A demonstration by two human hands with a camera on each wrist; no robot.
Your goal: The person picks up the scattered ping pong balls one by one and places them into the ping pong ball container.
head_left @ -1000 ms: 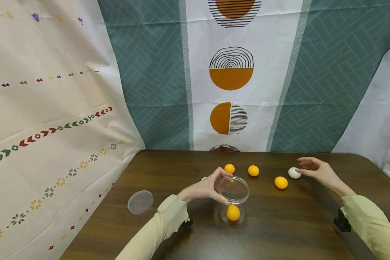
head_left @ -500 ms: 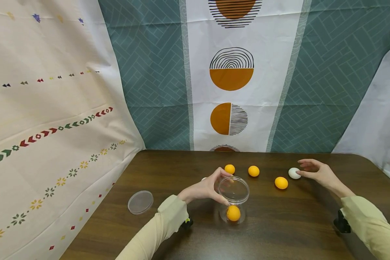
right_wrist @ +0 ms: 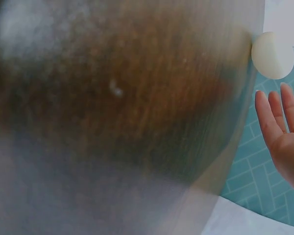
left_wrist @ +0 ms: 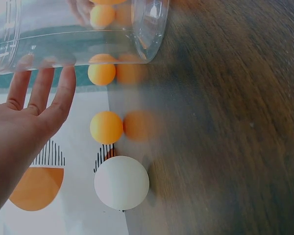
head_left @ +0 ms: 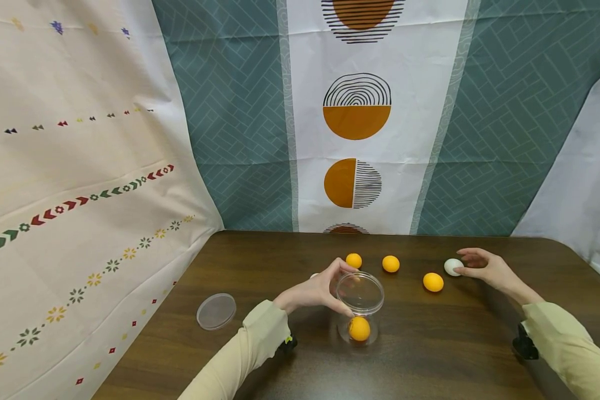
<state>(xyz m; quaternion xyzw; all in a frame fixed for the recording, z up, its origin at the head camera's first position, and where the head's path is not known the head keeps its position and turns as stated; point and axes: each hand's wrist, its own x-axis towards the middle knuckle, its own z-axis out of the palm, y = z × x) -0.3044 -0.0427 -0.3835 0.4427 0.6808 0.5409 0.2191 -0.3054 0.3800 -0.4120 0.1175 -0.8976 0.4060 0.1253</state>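
Now both arms, in pale yellow-green sleeves, reach forward over the dark wooden worktop [head_left: 290, 261]. The left forearm comes in from the lower middle of the head view and angles toward the centre, where the left hand [head_left: 314, 291] wraps the upper wall of a clear plastic jar [head_left: 361, 305]; its fingers curve round the far side near the rim and the thumb lies along the near side, so this hand holds the jar, which stands upright and open. One orange ball [head_left: 359, 328] rests on the bottom of the jar. In the left wrist view the fingers lie fairly straight against the jar's transparent wall, with a white ball [left_wrist: 121, 182] on the worktop just behind the hand. The right arm stretches out along the right side of the worktop, wrist low, and the right hand [head_left: 485, 266] lies loosely open with its fingers gently bent; its fingertips [head_left: 459, 271] meet a second white ball [head_left: 453, 266] from the side, touching rather than enclosing it, and the right wrist view shows the fingers extended just short of that ball. Three more orange balls sit loose between the hands: one [head_left: 353, 260] just beyond the jar, one [head_left: 390, 263] to its right, and one [head_left: 433, 281] near the right hand. A clear round lid [head_left: 216, 311] lies flat, well apart to the left.
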